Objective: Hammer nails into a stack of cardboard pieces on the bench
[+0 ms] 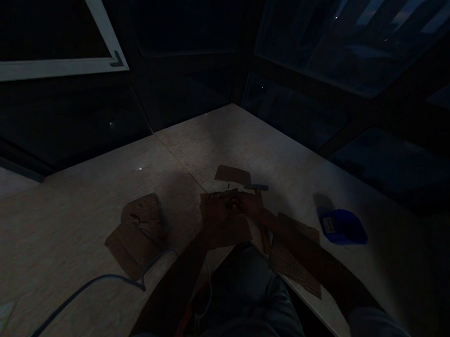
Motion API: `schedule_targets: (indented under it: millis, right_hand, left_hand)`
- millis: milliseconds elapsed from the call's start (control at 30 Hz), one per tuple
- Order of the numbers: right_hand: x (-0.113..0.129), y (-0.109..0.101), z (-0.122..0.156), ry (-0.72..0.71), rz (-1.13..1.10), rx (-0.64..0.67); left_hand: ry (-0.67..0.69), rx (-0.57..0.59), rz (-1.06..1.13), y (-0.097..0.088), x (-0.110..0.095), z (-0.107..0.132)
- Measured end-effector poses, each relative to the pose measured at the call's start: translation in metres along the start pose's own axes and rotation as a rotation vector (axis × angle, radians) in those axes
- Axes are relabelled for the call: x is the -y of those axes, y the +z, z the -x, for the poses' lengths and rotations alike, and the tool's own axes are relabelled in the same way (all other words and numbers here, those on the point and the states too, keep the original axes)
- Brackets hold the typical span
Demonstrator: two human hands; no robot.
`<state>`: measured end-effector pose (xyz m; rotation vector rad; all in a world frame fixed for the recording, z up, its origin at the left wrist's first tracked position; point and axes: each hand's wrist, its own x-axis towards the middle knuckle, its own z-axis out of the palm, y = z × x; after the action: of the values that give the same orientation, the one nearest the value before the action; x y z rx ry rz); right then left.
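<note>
The scene is very dark. My left hand point(214, 209) and my right hand point(250, 204) meet over a flat piece of cardboard point(232, 233) near the counter's front edge. Both sets of fingers are curled in towards each other, and what lies between them is too dark to make out. Just beyond the fingers are small dark bits and another cardboard strip point(232, 174). A hammer point(256, 187) lies beside my right hand, its handle running towards me under or beside my wrist. Below my right forearm rests a ridged cardboard sheet point(296, 268), partly covered by the arm.
A blue plastic bin point(343, 227) stands on the right of the pale counter point(193, 145). To the left are crumpled brown cardboard point(139, 223) and a blue-grey cable point(91, 281). Dark windows point(316, 38) border the counter's back corner.
</note>
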<state>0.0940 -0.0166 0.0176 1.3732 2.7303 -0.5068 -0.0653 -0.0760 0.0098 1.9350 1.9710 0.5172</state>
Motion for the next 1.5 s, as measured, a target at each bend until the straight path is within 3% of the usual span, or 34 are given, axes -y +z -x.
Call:
schedule_targets:
  millis: [200,400,633,833,1000,1167,1500]
  right_hand:
    - [0.011,-0.016,-0.004,-0.052,0.088,0.084]
    - [0.004,-0.03,0.0,-0.068,0.086,0.087]
    - [-0.015,-0.033,-0.041,0.093,0.016,0.046]
    - [-0.004,-0.026,-0.067,0.076,-0.043,0.007]
    - [0.006,-0.02,-0.051,0.025,-0.038,-0.038]
    - [0.018,-0.009,-0.028,-0.105,-0.026,0.057]
    - [0.027,0.003,-0.028,-0.178,0.026,0.064]
  left_hand:
    - [-0.03,0.025,-0.025,-0.008,-0.006,0.001]
    - [-0.049,0.038,0.035,-0.005,-0.005,-0.005]
    - [0.039,-0.054,0.038,0.005,0.004,-0.002]
    - [0.047,-0.101,0.08,0.019,0.013,-0.002]
    - [-0.021,-0.162,0.1,0.025,0.015,0.001]
    - [-0.066,-0.164,0.119,0.032,0.017,0.0]
    - [0.007,-0.126,0.234,0.033,0.03,-0.001]
